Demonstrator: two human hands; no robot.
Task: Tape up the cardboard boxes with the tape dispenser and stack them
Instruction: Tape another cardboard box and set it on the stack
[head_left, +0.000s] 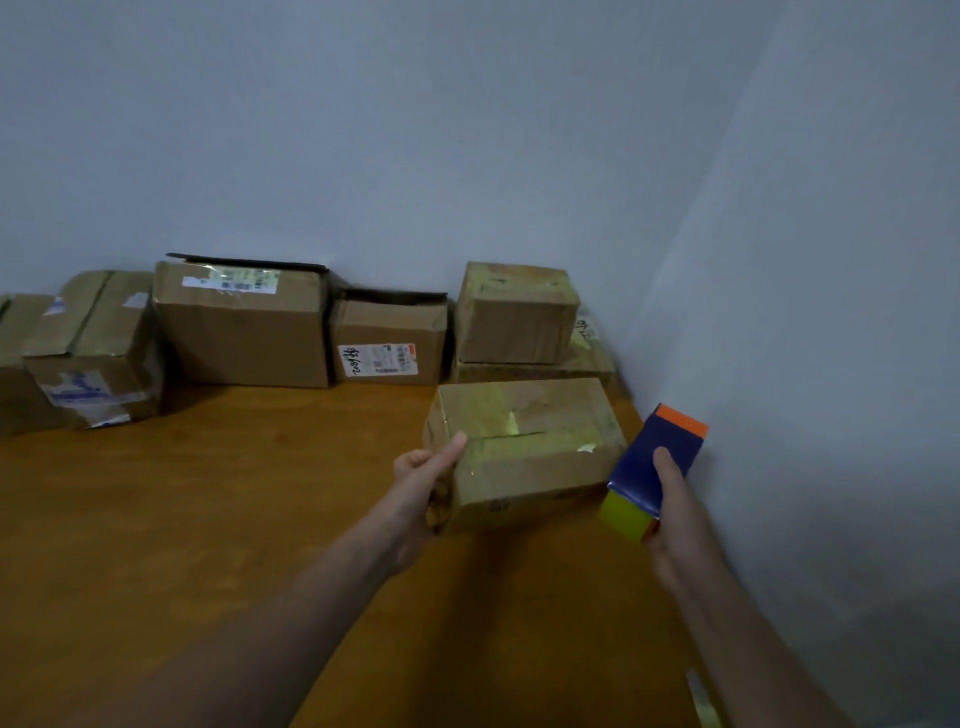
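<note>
Two walls (467, 130) meet behind wood table (208, 519); L grip (421, 480) clasps box (540, 452), R grip (675, 525) wraps tape dispenser (647, 467).

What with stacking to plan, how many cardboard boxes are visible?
7: near box at left hand; small box atop flat box; along the wall, medium box, big box, taped box, edge box cut off.

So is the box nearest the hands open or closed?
Closed. The box has its top flaps lying flat, with yellowish tape stuck along the seam between them.
</note>
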